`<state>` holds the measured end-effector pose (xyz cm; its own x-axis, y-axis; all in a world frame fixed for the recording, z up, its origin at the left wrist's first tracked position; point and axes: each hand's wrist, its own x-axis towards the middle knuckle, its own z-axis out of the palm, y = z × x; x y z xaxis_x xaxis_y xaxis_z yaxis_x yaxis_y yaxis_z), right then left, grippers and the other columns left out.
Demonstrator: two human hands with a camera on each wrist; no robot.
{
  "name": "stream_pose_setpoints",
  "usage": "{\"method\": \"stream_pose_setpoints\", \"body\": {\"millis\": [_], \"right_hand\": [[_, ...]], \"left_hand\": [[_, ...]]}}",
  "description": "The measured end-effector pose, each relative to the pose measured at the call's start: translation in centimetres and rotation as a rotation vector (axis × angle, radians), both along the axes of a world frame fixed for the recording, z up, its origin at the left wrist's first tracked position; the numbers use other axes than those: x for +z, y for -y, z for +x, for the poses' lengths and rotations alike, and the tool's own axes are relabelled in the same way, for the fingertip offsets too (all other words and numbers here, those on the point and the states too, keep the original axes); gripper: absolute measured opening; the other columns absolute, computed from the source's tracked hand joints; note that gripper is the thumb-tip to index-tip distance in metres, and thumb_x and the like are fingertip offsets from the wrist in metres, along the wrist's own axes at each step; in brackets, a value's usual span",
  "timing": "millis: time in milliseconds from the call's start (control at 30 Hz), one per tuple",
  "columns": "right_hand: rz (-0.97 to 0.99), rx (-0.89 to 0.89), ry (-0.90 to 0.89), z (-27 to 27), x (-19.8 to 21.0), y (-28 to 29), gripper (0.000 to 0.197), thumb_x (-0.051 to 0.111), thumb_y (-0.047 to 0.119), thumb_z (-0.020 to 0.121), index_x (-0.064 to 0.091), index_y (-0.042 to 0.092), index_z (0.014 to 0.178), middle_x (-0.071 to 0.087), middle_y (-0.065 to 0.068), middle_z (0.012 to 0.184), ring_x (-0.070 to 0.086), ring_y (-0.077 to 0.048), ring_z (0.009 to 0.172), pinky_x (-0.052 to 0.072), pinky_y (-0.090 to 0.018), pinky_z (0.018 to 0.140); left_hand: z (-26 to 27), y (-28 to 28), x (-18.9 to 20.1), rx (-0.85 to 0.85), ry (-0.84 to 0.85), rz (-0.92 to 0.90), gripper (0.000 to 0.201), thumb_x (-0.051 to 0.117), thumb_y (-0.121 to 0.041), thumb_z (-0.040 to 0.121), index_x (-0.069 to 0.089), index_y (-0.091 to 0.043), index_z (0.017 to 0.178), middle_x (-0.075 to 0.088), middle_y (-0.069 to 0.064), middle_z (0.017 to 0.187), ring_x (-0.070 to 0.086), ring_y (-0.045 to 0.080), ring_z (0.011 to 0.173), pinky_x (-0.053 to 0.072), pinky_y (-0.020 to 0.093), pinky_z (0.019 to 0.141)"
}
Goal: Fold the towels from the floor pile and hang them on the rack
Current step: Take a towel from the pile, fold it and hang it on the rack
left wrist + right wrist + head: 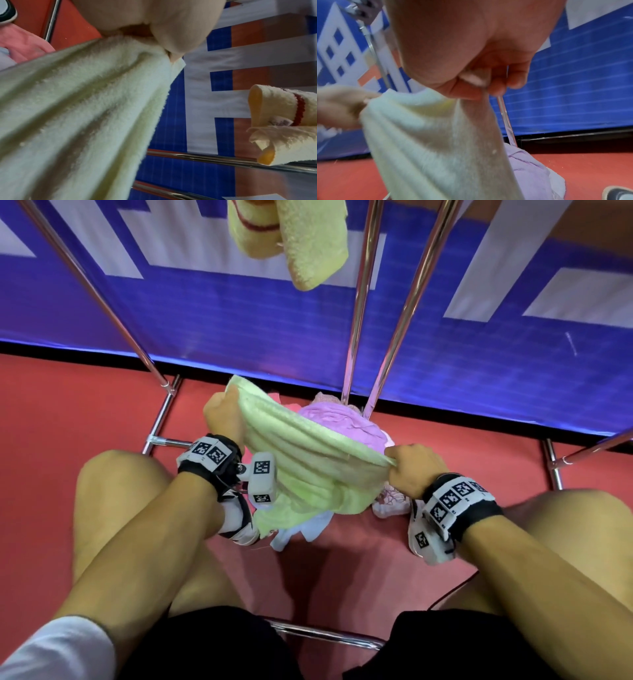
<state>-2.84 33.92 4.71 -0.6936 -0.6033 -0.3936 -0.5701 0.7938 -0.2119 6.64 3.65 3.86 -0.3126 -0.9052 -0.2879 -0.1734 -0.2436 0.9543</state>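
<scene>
We are holding the green towel [308, 460] stretched between both hands above the floor pile [339, 422], which is lying on the red floor [68, 405] close against the foot of the rack [356, 337]. Our left hand [224, 414] is gripping one top corner in a closed fist, and our right hand [416, 469] is pinching the other corner between thumb and curled fingers [501, 86]. The cloth is sagging in ridges between them, and its lower part is hanging down onto the pile.

We are judging this as the opening-out step before the first fold. To do it well, we are wanting both corners level and the top edge pulled taut so the ridges are flattening, and the hanging part lifted clear of the purple towel [339, 419] so nothing is dragging along. A yellow towel [301, 241] is already hanging on the rack above.
</scene>
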Motion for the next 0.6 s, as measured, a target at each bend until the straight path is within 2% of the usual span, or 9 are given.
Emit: {"method": "stream_pose_setpoints", "body": {"millis": [67, 133, 267, 333, 367, 433, 467, 533, 600], "right_hand": [[-0.152, -0.075, 0.067, -0.7, -0.4, -0.4, 0.011, 0.051, 0.01, 0.079, 0.059, 0.017, 0.077, 0.068, -0.015, 0.089, 0.061, -0.037, 0.084, 0.044, -0.034, 0.068], [-0.288, -0.117, 0.114, -1.2, -0.5, -0.7, 0.017, 0.052, 0.005, 0.086, 0.069, 0.008, 0.086, 0.066, -0.013, 0.09, 0.06, -0.033, 0.086, 0.038, -0.03, 0.069], [-0.46, -0.155, 0.169, -1.8, -0.7, -0.7, 0.024, 0.048, 0.005, 0.096, 0.071, 0.001, 0.099, 0.056, -0.007, 0.099, 0.053, -0.023, 0.093, 0.042, -0.036, 0.086], [-0.535, -0.257, 0.219, -2.3, -0.7, -0.7, 0.026, 0.046, 0.011, 0.098, 0.072, 0.006, 0.101, 0.054, -0.004, 0.102, 0.053, -0.022, 0.095, 0.045, -0.042, 0.091], [-0.579, -0.308, 0.241, -2.4, -0.5, -0.7, 0.027, 0.045, 0.015, 0.1, 0.072, 0.013, 0.101, 0.052, -0.001, 0.101, 0.053, -0.022, 0.094, 0.046, -0.042, 0.089], [-0.675, -0.378, 0.245, -2.4, 0.5, -0.6, 0.031, 0.042, 0.019, 0.102, 0.067, 0.036, 0.092, 0.048, 0.003, 0.097, 0.051, -0.018, 0.088, 0.046, -0.033, 0.078], [-0.709, -0.399, 0.23, -2.4, 1.0, -0.6, 0.035, 0.041, 0.02, 0.102, 0.062, 0.043, 0.085, 0.047, 0.003, 0.094, 0.05, -0.015, 0.085, 0.043, -0.028, 0.074], [-0.728, -0.409, 0.175, -2.6, 1.4, -0.7, 0.038, 0.041, 0.021, 0.101, 0.058, 0.045, 0.077, 0.048, 0.005, 0.087, 0.048, -0.015, 0.084, 0.037, -0.029, 0.074], [-0.752, -0.439, 0.159, -3.0, 0.9, -0.8, 0.031, 0.046, 0.022, 0.094, 0.066, 0.038, 0.077, 0.056, 0.005, 0.08, 0.052, -0.019, 0.082, 0.041, -0.034, 0.075]], "left_hand": [[0.1, 0.2, -0.4, 0.005, 0.027, -0.022, 0.029, 0.062, -0.029, 0.085, 0.052, -0.017, 0.061, 0.049, -0.001, 0.066, 0.043, 0.017, 0.067, 0.039, 0.034, 0.063], [0.2, 0.2, -0.8, -0.013, 0.042, -0.043, 0.026, 0.06, -0.02, 0.087, 0.056, -0.019, 0.062, 0.053, -0.001, 0.067, 0.046, 0.017, 0.066, 0.041, 0.032, 0.063], [0.5, 0.1, -1.2, -0.04, 0.07, -0.1, 0.027, 0.062, -0.018, 0.087, 0.054, -0.022, 0.062, 0.05, 0.004, 0.07, 0.043, 0.016, 0.064, 0.038, 0.028, 0.061], [0.7, 0.3, -1.2, -0.029, 0.058, -0.108, 0.023, 0.065, -0.023, 0.087, 0.055, -0.019, 0.066, 0.048, 0.006, 0.073, 0.042, 0.016, 0.066, 0.037, 0.029, 0.06], [0.7, 0.4, -1.2, -0.018, 0.05, -0.104, 0.022, 0.066, -0.025, 0.087, 0.056, -0.016, 0.069, 0.047, 0.006, 0.073, 0.042, 0.016, 0.066, 0.036, 0.029, 0.059], [0.7, 0.5, -1.3, -0.005, 0.022, -0.097, 0.022, 0.065, -0.026, 0.089, 0.056, -0.011, 0.075, 0.044, 0.006, 0.07, 0.038, 0.016, 0.061, 0.035, 0.027, 0.055], [0.6, 0.5, -1.3, -0.004, 0.017, -0.096, 0.024, 0.064, -0.025, 0.091, 0.054, -0.011, 0.073, 0.042, 0.005, 0.067, 0.036, 0.015, 0.058, 0.034, 0.025, 0.052], [0.4, 0.2, -1.3, -0.01, 0.027, -0.089, 0.028, 0.061, -0.021, 0.094, 0.05, -0.015, 0.069, 0.039, -0.002, 0.062, 0.033, 0.011, 0.053, 0.033, 0.022, 0.048], [0.2, -0.1, -1.3, -0.016, 0.009, -0.062, 0.028, 0.06, -0.019, 0.094, 0.053, -0.017, 0.067, 0.045, -0.002, 0.063, 0.04, 0.012, 0.056, 0.038, 0.026, 0.053]]}}
